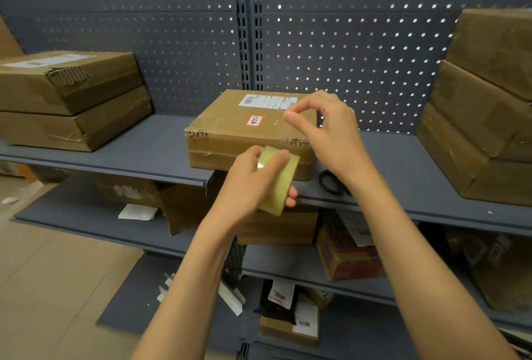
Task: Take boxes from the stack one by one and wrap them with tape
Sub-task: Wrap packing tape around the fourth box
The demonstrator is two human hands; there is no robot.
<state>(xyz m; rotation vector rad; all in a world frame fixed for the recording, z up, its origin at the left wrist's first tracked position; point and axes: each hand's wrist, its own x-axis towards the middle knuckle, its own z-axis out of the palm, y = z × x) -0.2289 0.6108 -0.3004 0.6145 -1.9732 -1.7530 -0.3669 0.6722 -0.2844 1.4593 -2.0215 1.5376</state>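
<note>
The left hand (253,178) has its fingers (277,158) curled round one roll of tape (280,184), low in the middle of the frame. Above it, the right hand (328,132) pinches finger and thumb together, maybe on clear tape; it is hard to see. One box (241,132) sits just behind on the shelf (155,146). Two stacked boxes (69,97) wait at the upper left, three (486,106) at the right. Black scissors (331,182) lie beside the middle box.
</note>
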